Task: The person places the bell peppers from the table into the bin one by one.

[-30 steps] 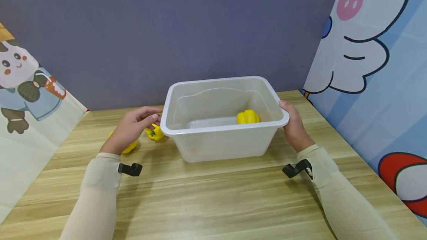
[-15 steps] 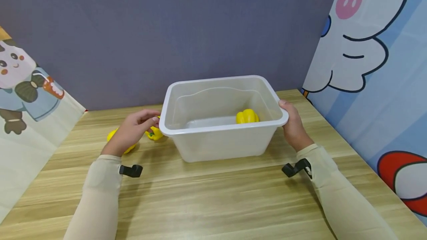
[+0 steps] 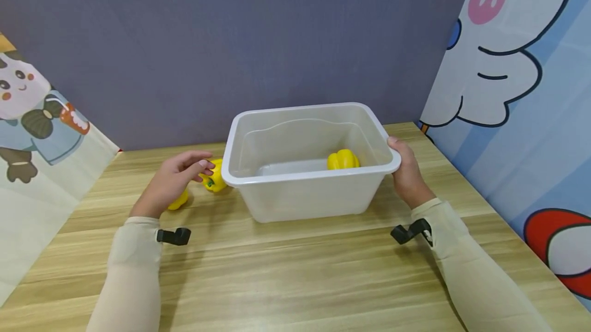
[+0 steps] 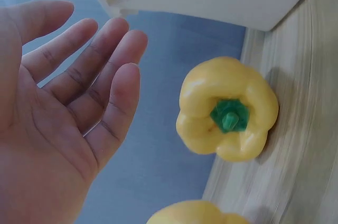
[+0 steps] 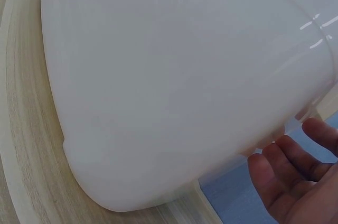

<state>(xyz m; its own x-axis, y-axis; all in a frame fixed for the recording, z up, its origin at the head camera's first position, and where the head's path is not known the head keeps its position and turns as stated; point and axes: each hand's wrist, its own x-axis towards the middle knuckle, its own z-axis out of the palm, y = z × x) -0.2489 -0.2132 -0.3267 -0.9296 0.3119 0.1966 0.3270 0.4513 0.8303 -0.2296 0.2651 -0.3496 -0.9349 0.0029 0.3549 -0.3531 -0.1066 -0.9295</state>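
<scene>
A white plastic tub stands upright on the table, with one yellow bell pepper inside toward its right end. My right hand holds the tub's right rim, thumb on top; in the right wrist view its fingers lie against the outer wall. To the left of the tub is my left hand, fingers loosely spread and nothing in them. Just beyond its fingertips lies a second bell pepper, green stem showing. A third bell pepper is partly hidden behind the left wrist.
The wood-grain table extends in front of the tub. A dark grey panel rises close behind it. Printed cartoon walls flank the table on both sides. Black camera mounts are strapped on the sleeves.
My left hand first dips slightly at the bell pepper beside the tub, then draws back left, uncovering more of it. The right hand and tub stay put.
</scene>
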